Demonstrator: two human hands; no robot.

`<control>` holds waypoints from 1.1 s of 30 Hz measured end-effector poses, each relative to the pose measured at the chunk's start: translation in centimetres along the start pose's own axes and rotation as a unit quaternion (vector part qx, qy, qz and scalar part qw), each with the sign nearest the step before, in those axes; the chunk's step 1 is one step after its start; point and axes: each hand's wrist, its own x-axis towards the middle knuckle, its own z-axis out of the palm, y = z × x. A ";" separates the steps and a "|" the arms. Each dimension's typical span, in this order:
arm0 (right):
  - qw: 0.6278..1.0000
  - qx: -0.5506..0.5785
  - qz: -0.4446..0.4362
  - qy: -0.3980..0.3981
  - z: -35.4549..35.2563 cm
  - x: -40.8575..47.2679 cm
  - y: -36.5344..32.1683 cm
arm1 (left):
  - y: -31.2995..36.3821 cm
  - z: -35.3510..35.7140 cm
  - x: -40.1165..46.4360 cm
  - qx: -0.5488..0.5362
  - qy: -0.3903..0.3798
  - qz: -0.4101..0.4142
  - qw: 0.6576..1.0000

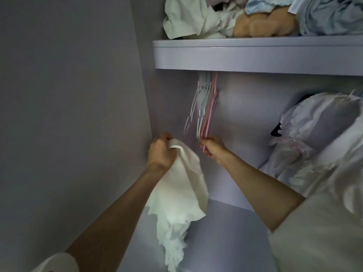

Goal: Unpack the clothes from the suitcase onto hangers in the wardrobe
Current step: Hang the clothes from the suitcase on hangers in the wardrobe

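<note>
The wardrobe (pixel 245 118) fills most of the view, its pale lilac walls dim inside. A shelf (pixel 255 54) runs across the upper part, and on it lies a heap of folded clothes (pixel 245 16) in cream, peach and light blue. Under the shelf at the right hang white garments (pixel 314 138) already on hangers, one with a pale pink ribbon (the fabric looks thin and gathered, though blur hides the detail).

A cream-white garment (pixel 176 193) hangs down in front of the wardrobe's left corner, its frayed lower edge trailing toward the bottom of the view. The left hand (pixel 162 152) is clenched round its top edge, fingers curled over a bunched fold, with the bare forearm reaching up from the lower left.

Just below the shelf's underside hangs a bunch of empty hangers (pixel 204 107), thin ones in white, pale blue and pink, packed close together and slanting down to the left. The right hand (pixel 213 148) pinches the lower end of a pink hanger (pixel 211 114) at the near side of the bunch, fingers curled on it, just beside the garment but apart from the left hand.
</note>
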 end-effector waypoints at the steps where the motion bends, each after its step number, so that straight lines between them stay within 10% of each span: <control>1: 0.999 -0.019 -0.017 0.021 0.0 0.5 0.2 | 0.0 0.0 0.1 -0.002 0.001 -0.001 1.000; 12: 0.971 -0.149 -0.106 0.155 -7.2 2.4 3.0 | 2.0 3.0 -0.1 -0.107 -0.073 -0.062 0.990; 22: 0.999 -0.019 -0.032 0.032 -13.9 -7.2 9.2 | 4.5 8.1 -1.7 -0.372 -0.187 -0.241 0.876; 33: 0.994 0.064 0.080 0.027 -17.2 -14.0 14.3 | 8.1 11.0 -3.8 -0.314 -0.250 -0.114 0.909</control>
